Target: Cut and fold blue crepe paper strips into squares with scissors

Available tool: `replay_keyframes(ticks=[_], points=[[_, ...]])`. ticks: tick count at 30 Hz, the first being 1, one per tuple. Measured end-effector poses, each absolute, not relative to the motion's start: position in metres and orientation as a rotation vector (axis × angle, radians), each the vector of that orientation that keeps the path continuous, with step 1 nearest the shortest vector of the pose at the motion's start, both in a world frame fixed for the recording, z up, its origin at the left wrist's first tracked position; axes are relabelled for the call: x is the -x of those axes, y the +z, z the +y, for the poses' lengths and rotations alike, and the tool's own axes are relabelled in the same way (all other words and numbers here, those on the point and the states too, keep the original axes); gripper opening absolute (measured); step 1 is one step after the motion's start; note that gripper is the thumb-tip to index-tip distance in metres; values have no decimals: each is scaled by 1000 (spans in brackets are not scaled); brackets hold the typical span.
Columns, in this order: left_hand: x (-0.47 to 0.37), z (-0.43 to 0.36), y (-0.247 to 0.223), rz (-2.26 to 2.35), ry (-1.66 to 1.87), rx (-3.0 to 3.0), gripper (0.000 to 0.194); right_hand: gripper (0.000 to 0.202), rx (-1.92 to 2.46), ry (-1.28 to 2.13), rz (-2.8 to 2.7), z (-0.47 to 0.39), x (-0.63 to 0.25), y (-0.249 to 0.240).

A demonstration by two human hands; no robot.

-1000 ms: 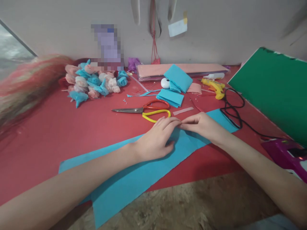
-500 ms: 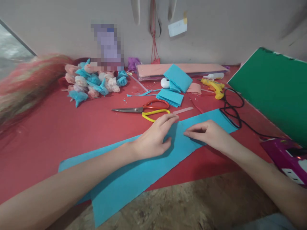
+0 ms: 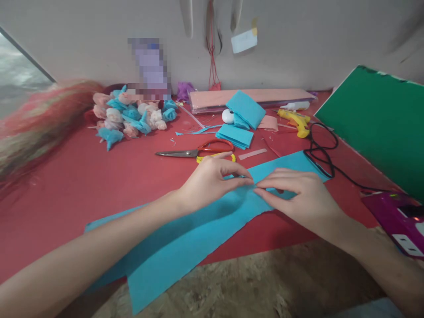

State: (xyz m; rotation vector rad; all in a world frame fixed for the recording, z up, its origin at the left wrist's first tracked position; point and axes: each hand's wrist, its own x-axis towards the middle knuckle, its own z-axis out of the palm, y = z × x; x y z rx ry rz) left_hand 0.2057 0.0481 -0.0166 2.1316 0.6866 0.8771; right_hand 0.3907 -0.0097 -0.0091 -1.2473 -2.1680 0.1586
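A long blue crepe-paper sheet [image 3: 198, 238] lies slantwise over the red tabletop, its near end hanging past the front edge. My left hand [image 3: 218, 179] pinches at the sheet's upper middle, thumb and forefinger together. Right beside it, my right hand [image 3: 291, 190] has its fingertips closed at the same spot, almost touching the left ones. What is between the fingertips is too small to make out. Scissors [image 3: 185, 153] with red and yellow handles lie just behind my left hand, which partly covers the yellow handle.
Folded blue paper [image 3: 234, 135] and a yellow glue gun [image 3: 294, 121] with a black cord lie behind. Pink and blue paper flowers [image 3: 132, 112] are heaped at the back left. A green board [image 3: 374, 128] and a purple power strip [image 3: 394, 221] stand right.
Both hands have come together at one spot on the blue sheet. My left fingers, loosely spread before, have closed into a pinch; my right hand has shifted slightly and its fingers have drawn together.
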Motion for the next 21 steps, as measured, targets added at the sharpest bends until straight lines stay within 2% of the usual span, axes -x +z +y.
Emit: replay_keyframes(ticks=[5,12,16,18,21], points=[[-192,57,8,771,990,-2118,9,16,1307,99,-2213,-17,-401,2],[-176,65,28,953,1059,-2113,9,19,1548,355,-1983,-11,-407,13],[-179,63,25,879,1026,-2112,8,24,1463,528,-1971,0,-385,20],[-179,64,25,850,981,-2111,9,20,1431,523,-2031,5,-376,21],[-175,66,26,851,853,-2168,14,24,1393,425,-2141,10,-368,21]])
